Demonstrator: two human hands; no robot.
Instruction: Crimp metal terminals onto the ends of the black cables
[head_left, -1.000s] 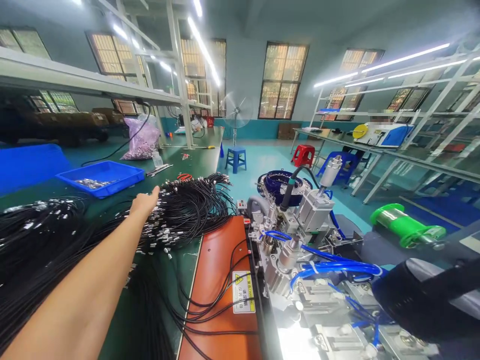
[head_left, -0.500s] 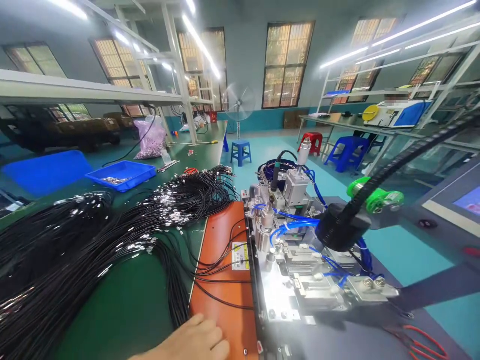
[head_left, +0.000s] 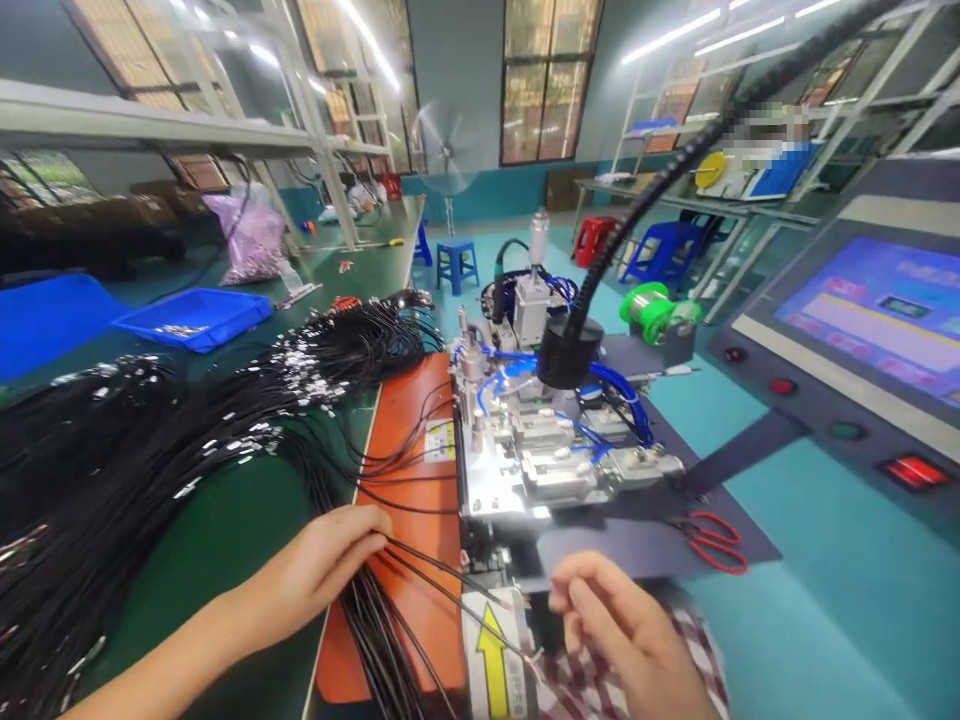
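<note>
Black cables (head_left: 442,578) run from the fingertips of my left hand (head_left: 337,560) over the orange board (head_left: 420,640) toward a yellow arrow label (head_left: 492,650). The left fingers are pinched round them. To the right of the cable ends, my right hand (head_left: 615,620) has its fingers curled, thumb near the index finger; whether something small is between them cannot be made out. A thick bundle of black cables (head_left: 379,640) lies below my left hand. Beyond both hands stands the metal machine (head_left: 555,450) with blue tubes.
Large heaps of black cables (head_left: 247,400) cover the green table (head_left: 217,560) at left, near a blue tray (head_left: 199,318). A black flexible lamp (head_left: 570,352) hangs over the machine. Red-handled scissors (head_left: 716,543) and a control screen (head_left: 885,310) are at right.
The view has shifted right and down. My left hand has risen from the board's front edge and now holds cables. My right hand has come into view.
</note>
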